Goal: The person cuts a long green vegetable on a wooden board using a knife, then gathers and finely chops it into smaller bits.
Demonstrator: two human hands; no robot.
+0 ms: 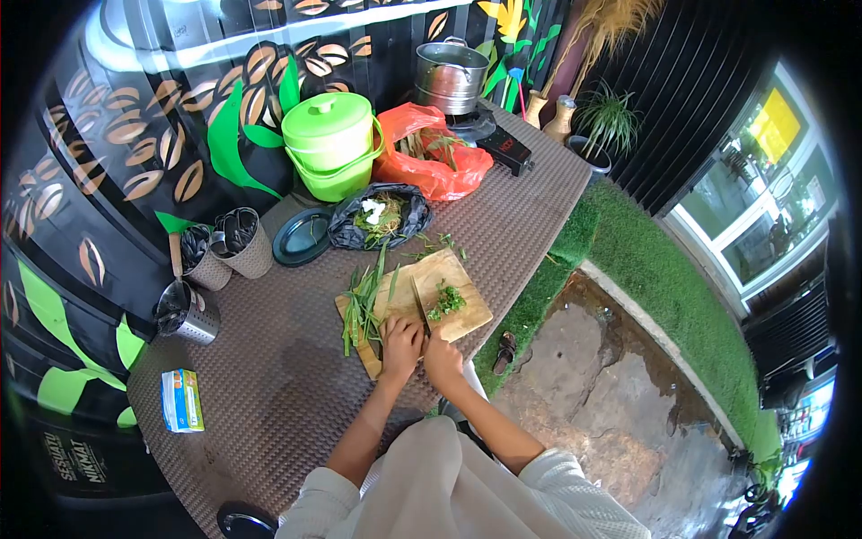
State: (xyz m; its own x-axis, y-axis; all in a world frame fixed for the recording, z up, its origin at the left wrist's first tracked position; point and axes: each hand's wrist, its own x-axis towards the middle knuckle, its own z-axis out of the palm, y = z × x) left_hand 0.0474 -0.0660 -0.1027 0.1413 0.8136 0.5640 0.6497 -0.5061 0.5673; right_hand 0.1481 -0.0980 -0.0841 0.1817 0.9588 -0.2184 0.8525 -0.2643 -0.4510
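A wooden cutting board lies near the table's right edge. My right hand is closed around the handle of a knife, its blade pointing away from me across the board. Close beside the blade, my left hand presses down on the board with curled fingers; what lies under them is hidden. Long green leaves are spread over the board's left part. To the right of the knife sits a small heap of chopped greens.
Behind the board are a black plastic bag of scraps, a dark plate, a green lidded bucket and a red bag. A steel pot stands farther back. Utensil holders and a blue-white packet are leftward.
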